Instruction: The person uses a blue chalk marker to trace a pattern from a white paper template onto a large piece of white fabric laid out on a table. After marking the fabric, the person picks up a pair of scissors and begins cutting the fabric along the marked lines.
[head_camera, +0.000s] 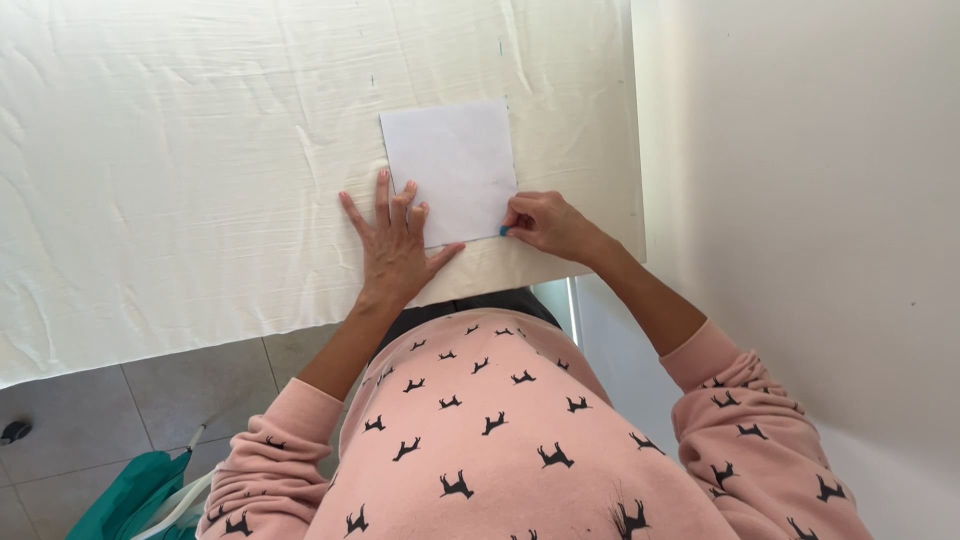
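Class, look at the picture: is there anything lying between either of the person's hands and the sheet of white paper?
No. The left hand lies flat on the white paper at its near left corner, and the right hand pinches its near right corner.

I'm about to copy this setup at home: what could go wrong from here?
1. The cream cloth is wrinkled, so the white paper may crease or slide under pressure.
2. Only the left hand presses its near edge flat; the far end could pivot.
3. The right hand works the corner near the table's edge, so the paper might slip off.
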